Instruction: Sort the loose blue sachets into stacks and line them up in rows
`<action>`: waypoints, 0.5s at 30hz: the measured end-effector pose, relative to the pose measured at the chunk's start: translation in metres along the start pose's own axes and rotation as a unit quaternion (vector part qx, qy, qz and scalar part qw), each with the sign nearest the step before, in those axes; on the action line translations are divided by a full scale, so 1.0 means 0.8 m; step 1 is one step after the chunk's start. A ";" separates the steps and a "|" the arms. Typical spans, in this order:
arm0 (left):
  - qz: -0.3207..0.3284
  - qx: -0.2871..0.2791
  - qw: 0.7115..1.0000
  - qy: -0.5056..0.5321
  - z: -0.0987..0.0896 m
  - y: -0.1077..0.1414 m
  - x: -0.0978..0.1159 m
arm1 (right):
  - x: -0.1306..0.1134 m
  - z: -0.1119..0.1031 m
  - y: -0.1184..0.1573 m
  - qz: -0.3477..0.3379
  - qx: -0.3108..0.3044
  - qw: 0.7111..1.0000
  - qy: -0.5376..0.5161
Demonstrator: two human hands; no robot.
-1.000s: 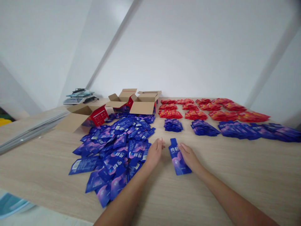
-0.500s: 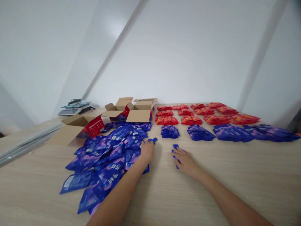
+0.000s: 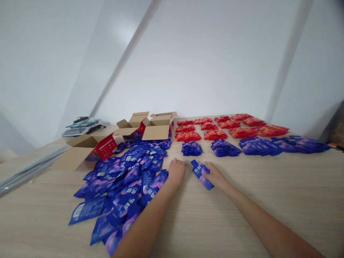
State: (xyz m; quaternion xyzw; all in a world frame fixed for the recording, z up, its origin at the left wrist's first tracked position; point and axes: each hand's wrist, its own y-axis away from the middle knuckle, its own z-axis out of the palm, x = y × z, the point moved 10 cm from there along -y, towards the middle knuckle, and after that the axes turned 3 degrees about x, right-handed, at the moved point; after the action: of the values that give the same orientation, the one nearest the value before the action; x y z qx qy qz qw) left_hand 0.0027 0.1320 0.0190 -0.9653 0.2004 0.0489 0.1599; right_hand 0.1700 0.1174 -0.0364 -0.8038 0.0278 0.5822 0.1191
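A wood-grain counter [image 3: 247, 218] is spread beneath both hands. To the left of the left hand [image 3: 176, 172], a loose heap of blue-purple sachets [image 3: 131, 173] is piled; because they are overlapped at odd angles, a slide could be set off if the heap were brushed by the left forearm, which is passed across its near edge. Farther left, beyond the heap, an open red-sided carton [image 3: 106, 147] is stood, and its spread flap could be snagged by a wide reach. Beyond both hands, stacks of red-orange sachets [image 3: 215, 135] are laid in rows, with blue sachet stacks [image 3: 225, 148] set nearer; those to the right of the right hand [image 3: 215, 176] are run together, so one stack could be mistaken for part of another. The left hand is held low with its fingers loosely curled; whether anything is gripped in it cannot be told. By the right hand, mostly closed, a single tab-topped sachet [image 3: 198, 170] is pinched at its right edge, tilted, its narrow tab pointed away to the left; with so little of it held, it could be twisted or dropped. On its face two large white Chinese characters are printed, seemingly 纯耕, the second less certain, and similar lettering is repeated within the heap. The fine print on the carton's pale side panel cannot be read.
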 end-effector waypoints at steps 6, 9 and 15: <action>-0.151 0.125 0.947 0.256 -0.042 0.004 -0.038 | -0.029 0.033 0.019 0.029 -0.075 0.965 -0.249; -0.197 0.167 0.820 0.511 -0.031 0.015 -0.031 | -0.034 0.045 0.030 0.028 -0.075 0.951 -0.298; -0.202 0.113 0.582 0.780 0.022 0.030 0.015 | -0.023 0.037 0.028 -0.017 -0.017 0.986 -0.162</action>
State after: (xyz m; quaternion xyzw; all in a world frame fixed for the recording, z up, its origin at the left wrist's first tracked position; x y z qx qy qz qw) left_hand 0.0038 0.1126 -0.0061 -0.6220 0.0514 -0.7793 0.0557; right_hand 0.1324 0.1010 -0.0314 -0.7009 -0.0156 0.7032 0.1181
